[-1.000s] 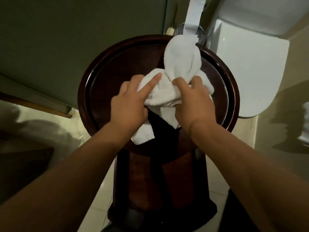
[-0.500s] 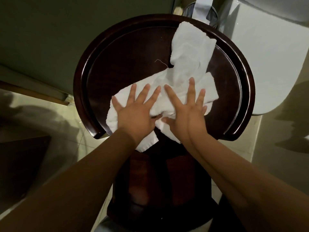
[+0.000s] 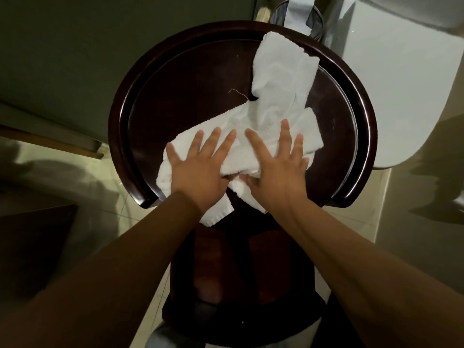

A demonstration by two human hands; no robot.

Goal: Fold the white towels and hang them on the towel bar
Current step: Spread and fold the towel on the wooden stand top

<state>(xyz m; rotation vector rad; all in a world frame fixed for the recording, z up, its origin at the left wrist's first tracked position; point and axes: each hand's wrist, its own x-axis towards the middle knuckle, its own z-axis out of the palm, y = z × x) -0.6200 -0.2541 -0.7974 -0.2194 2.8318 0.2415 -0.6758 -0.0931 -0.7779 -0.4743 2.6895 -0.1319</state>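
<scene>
A rumpled white towel point(image 3: 273, 96) lies on a round dark wooden table point(image 3: 190, 79) with a raised rim. One part stretches toward the far rim, another spreads left, and a corner hangs over the near gap in the rim. My left hand point(image 3: 200, 167) presses flat on the towel's left part, fingers spread. My right hand point(image 3: 276, 162) lies flat on the middle of the towel, fingers spread too. Neither hand grips the cloth. No towel bar is in view.
A white toilet point(image 3: 406, 79) stands close to the right of the table. A wire bin point(image 3: 296, 16) with a grey strip sits behind the table. A dark wall point(image 3: 75, 46) is to the left, and pale floor tiles point(image 3: 120, 197) lie below.
A second ago both hands were bunching the towel up. They have since opened and pressed it flat on the table, spreading it left and toward the far rim.
</scene>
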